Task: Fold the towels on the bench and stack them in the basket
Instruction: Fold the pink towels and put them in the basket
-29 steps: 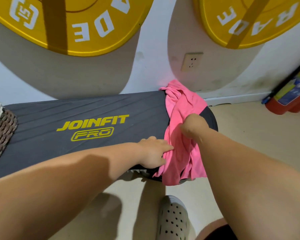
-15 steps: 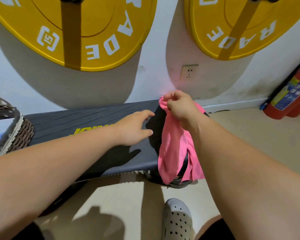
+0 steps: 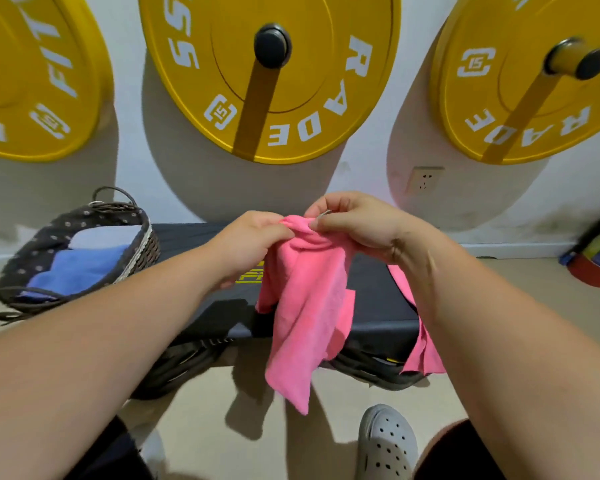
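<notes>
A pink towel (image 3: 307, 306) hangs in the air above the black bench (image 3: 378, 299), bunched at its top edge. My left hand (image 3: 253, 240) and my right hand (image 3: 357, 223) both pinch that top edge, close together. More pink cloth (image 3: 421, 344) drapes over the bench's right end, partly hidden by my right forearm; I cannot tell whether it is a second towel. The dark wicker basket (image 3: 142, 247) stands on the bench's left end and holds folded blue towels (image 3: 80, 265).
Three yellow weight plates (image 3: 312, 109) hang on the white wall behind the bench. A red fire extinguisher (image 3: 596, 258) lies on the floor at the right. My grey clog (image 3: 385, 445) is on the beige floor in front of the bench.
My right hand lifted the pink towel up off the bench. My left hand left the bench top and took hold of the towel's top edge. The view rose, showing the basket.
</notes>
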